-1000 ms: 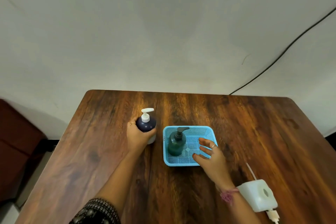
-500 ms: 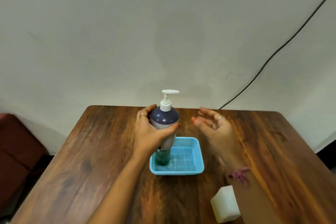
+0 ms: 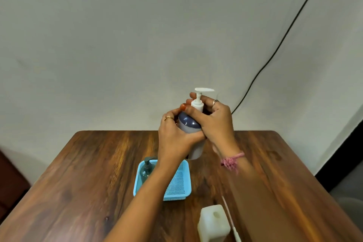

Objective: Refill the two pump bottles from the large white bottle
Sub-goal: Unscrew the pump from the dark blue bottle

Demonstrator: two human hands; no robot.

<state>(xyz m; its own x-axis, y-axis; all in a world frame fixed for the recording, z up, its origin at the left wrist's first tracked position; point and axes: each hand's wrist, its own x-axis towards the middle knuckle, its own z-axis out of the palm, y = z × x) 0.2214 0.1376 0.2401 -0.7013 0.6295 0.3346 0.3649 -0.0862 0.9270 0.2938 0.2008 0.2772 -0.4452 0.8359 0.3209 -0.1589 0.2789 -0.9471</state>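
**Pump collar gripped, bottle lifted clear of the table**

Head view, change first: a second ago, pump bottle (image 3: 191,125) standing on the table (image 3: 88,173) left of the basket (image 3: 177,184), left hand (image 3: 172,139) around it, right hand (image 3: 214,124) resting at the basket rim. Half a second ago, raised over the basket, right hand spread and approaching. Now held high in front of the wall, left hand clamped round the body, right hand closed on the white pump collar (image 3: 197,105) below the nozzle. Reads as the start of unscrewing the pump, the opening step before any pouring; refill itself not begun.

Elsewhere: green bottle (image 3: 146,170) upright in the basket's left end, pump on. White bottle (image 3: 214,224) near the front edge, right of centre, round opening on top; cap not visible. Thin white stick (image 3: 230,220) lying just beside it, purpose unclear.

Materials and shapes: pump bottle cylindrical, dark blue domed shoulder over a pale frosted body, smooth plastic, likely slippery under twist. Green bottle translucent, rounded shoulder. Basket light blue plastic, rectangular, fine mesh floor and walls. White bottle squarish, matte, slightly waxy. Table dark wood grain with a sheen, rounded corners. Rings on both hands, pink thread (image 3: 231,161) at the right wrist.
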